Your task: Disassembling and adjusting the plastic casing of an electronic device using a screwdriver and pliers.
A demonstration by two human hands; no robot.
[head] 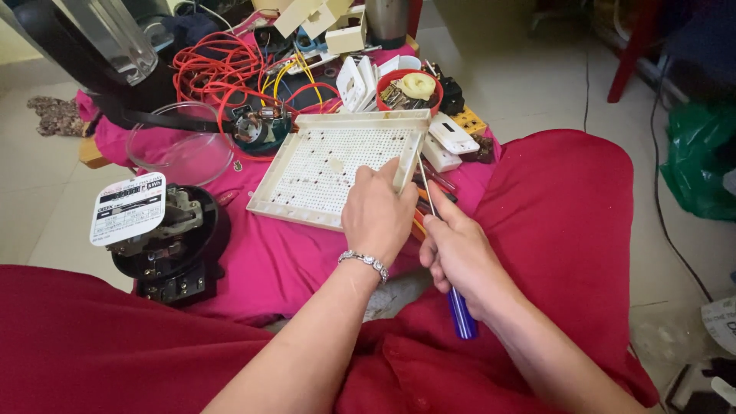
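Note:
My left hand (pixel 377 215) grips the near right corner of a cream rectangular panel (pixel 330 165) with a perforated face, tilting it up off the pink cloth (pixel 268 253). A silver bracelet (pixel 365 261) circles that wrist. My right hand (pixel 460 257) is closed around a screwdriver with a blue handle (pixel 462 316). Its thin metal shaft (pixel 425 184) runs up along the panel's right edge, beside my left fingers.
A black round electric meter (pixel 165 241) with a white label lies at the left. Behind the panel are a clear glass dome (pixel 180 149), tangled red wires (pixel 222 69), a red bowl (pixel 410 88) of small parts and white plastic pieces (pixel 452 138). My red-clothed legs (pixel 560 222) flank the cloth.

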